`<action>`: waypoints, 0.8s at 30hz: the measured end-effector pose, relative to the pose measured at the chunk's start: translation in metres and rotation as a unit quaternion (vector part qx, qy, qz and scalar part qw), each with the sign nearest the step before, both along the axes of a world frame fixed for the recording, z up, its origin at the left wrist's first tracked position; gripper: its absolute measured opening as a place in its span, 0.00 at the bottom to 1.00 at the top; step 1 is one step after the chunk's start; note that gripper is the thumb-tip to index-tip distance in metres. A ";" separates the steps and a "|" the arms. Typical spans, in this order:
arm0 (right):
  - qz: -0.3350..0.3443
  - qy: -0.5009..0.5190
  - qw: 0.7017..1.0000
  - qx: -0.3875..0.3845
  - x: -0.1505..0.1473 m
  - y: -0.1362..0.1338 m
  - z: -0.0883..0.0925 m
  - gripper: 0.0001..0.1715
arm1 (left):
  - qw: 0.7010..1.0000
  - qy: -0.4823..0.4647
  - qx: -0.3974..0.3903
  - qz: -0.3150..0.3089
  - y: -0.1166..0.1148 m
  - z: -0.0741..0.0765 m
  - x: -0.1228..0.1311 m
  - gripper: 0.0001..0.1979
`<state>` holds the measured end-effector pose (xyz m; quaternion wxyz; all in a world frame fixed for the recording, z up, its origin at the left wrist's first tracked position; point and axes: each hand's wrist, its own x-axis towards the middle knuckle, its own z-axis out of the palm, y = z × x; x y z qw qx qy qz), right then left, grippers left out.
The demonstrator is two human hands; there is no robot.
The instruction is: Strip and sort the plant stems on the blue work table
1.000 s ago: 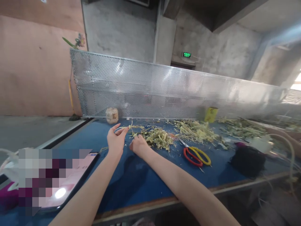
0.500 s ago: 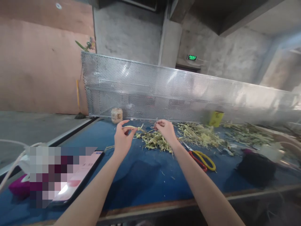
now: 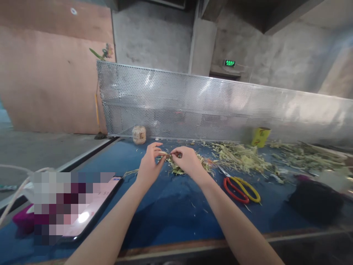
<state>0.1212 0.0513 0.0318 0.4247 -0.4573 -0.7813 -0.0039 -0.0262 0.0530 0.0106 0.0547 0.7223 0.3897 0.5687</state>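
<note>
My left hand (image 3: 150,165) is closed in a pinch on a pale, yellowish plant stem (image 3: 163,153), held just above the table. Right beside it, my right hand (image 3: 187,160) pinches at the stem's other end with thumb and forefinger; the exact bit between those fingertips is too small to see well. Under both hands lies a small heap of pale green plant scraps (image 3: 179,170), partly covered by the right hand. Scissors (image 3: 239,189) with one red and one yellow handle loop lie to the right of my right forearm.
On the blue table (image 3: 171,217), a larger plant pile (image 3: 242,158) and greener stalks (image 3: 306,158) lie to the right. A whitish jar (image 3: 139,135) and yellow container (image 3: 260,137) stand along the perforated metal panel (image 3: 165,103). A lit screen (image 3: 96,200) is at left, a dark bundle (image 3: 314,200) at right.
My right hand has moved left and come close against my left hand, where a gap showed before. The left hand keeps its hold on the stem. The view has shifted slightly.
</note>
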 end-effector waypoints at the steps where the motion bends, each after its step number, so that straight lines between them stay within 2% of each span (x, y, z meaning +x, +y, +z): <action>1: 0.002 0.000 1.000 -0.001 0.001 0.000 0.000 0.10 | 1.000 0.002 0.003 0.004 0.000 0.001 0.001 0.08; 4: 0.010 -0.012 1.000 0.002 0.004 -0.001 0.000 0.09 | 1.000 0.006 0.011 0.011 0.000 0.001 0.002 0.04; 11: 0.017 -0.050 0.998 0.035 0.006 -0.004 -0.001 0.08 | 0.999 0.028 0.019 0.014 0.002 -0.003 0.002 0.03; 18: 0.067 -0.029 0.997 -0.014 0.021 0.005 -0.010 0.06 | 0.994 0.099 0.026 -0.039 0.002 -0.003 0.006 0.01; 21: 0.070 -0.012 0.997 -0.005 0.025 0.007 -0.011 0.06 | 0.993 0.113 0.016 -0.033 0.001 -0.004 0.007 0.02; 24: 0.061 0.019 0.998 0.005 0.026 0.007 -0.009 0.07 | 0.988 0.148 0.048 -0.014 0.001 -0.005 0.007 0.02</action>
